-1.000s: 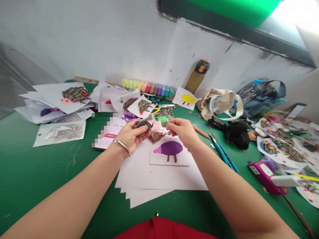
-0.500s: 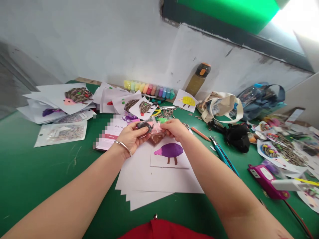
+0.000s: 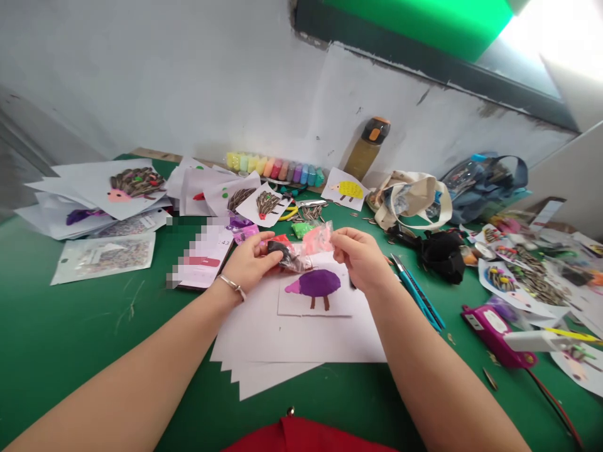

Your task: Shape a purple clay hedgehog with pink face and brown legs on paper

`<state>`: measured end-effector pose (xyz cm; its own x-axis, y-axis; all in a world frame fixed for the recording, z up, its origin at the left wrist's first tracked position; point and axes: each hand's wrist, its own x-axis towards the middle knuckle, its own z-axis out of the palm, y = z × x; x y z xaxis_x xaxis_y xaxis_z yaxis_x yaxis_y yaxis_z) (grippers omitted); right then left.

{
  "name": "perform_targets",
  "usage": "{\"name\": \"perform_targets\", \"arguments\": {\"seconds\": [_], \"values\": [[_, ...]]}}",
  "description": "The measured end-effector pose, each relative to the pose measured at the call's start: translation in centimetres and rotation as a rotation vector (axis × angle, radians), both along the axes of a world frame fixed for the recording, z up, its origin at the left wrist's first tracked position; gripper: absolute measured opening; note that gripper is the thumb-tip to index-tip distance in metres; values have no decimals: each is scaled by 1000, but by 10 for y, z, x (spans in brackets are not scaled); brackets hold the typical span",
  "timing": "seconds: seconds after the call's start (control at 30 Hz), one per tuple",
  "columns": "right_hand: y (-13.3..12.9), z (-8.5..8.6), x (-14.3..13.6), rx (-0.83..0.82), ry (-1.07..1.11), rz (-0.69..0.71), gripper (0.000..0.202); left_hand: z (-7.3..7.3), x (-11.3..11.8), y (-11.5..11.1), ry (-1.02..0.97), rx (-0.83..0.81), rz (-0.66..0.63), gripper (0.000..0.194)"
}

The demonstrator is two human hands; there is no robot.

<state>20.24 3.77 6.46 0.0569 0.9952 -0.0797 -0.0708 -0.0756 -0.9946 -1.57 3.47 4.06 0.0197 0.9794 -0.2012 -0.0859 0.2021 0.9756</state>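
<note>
My left hand [image 3: 253,262] is closed on a clear packet of black clay [image 3: 284,253], thumb over its near side. A bit of red [image 3: 282,239] shows just behind that packet. With fingertips pinched together, my right hand [image 3: 360,256] holds the edge of a clear packet of pink clay [image 3: 317,238]. Both packets are above a small card with a purple hedgehog [image 3: 321,284], which lies on white paper sheets [image 3: 301,342]. Beyond are a green clay packet [image 3: 301,230] and a purple one [image 3: 245,233].
A phone [image 3: 207,254] lies left of my hands. Paper pictures [image 3: 89,182] are piled at the far left. A bottle [image 3: 368,147] stands by the wall. Right are a blue cutter [image 3: 417,292], cloth bag [image 3: 407,194], black pouch [image 3: 443,256] and magenta device [image 3: 499,336].
My right hand has moved right and drawn the pink packet apart from the black one. The brown packet seen under my hands is now mostly hidden. The view has shifted slightly.
</note>
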Motion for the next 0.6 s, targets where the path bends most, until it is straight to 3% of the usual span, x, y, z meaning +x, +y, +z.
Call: {"name": "perform_targets", "arguments": {"seconds": [0.17, 0.3, 0.4, 0.6], "values": [[-22, -5, 2, 30, 101, -60, 13, 4, 2, -7, 201, 131, 21, 43], [-31, -4, -6, 39, 122, -21, 11, 17, 4, -25, 369, 516, -17, 40], [-38, -4, -16, 6, 142, 50, 11, 22, 10, -38, 331, 548, -174, 41], [-46, -9, -30, -94, 143, 246, 21, 15, 18, -44, 488, 595, -297, 17]]}}
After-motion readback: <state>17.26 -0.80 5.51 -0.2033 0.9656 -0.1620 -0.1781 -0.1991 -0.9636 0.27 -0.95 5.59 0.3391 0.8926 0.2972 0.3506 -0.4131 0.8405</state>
